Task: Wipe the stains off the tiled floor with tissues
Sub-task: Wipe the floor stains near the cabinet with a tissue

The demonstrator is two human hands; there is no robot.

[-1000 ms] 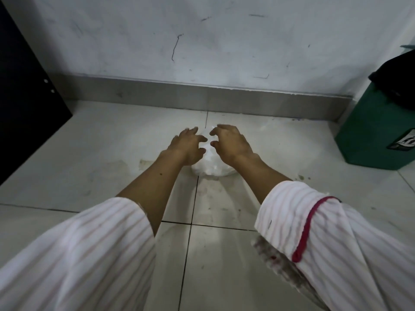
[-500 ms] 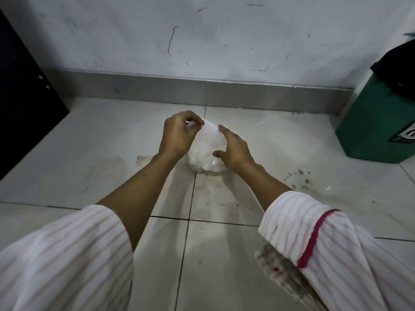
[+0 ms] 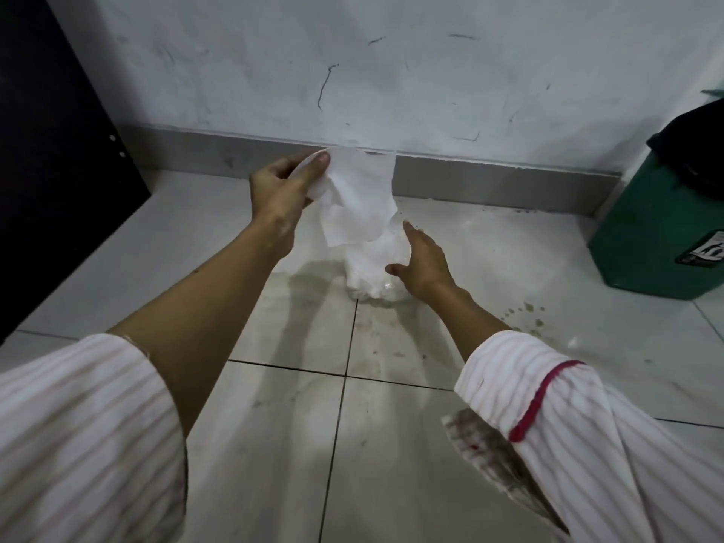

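A clear plastic pack of white tissues (image 3: 372,268) stands on the pale tiled floor (image 3: 274,425) near the wall. My left hand (image 3: 284,190) pinches a white tissue sheet (image 3: 358,197) by its top corner, lifted above the pack with its lower end still at the pack's mouth. My right hand (image 3: 421,260) rests against the pack's right side with straight fingers. Brownish stain spots (image 3: 529,313) lie on the tile right of my right forearm, and fainter smudges (image 3: 391,346) mark the tile in front of the pack.
A green bin (image 3: 658,237) with a black bag stands at the right edge. A black panel (image 3: 51,150) fills the left side. The white scuffed wall with a grey skirting (image 3: 489,182) runs just behind the pack.
My left hand has risen and drawn a tissue sheet up out of the pack. My right hand has shifted to the pack's right side and steadies it.
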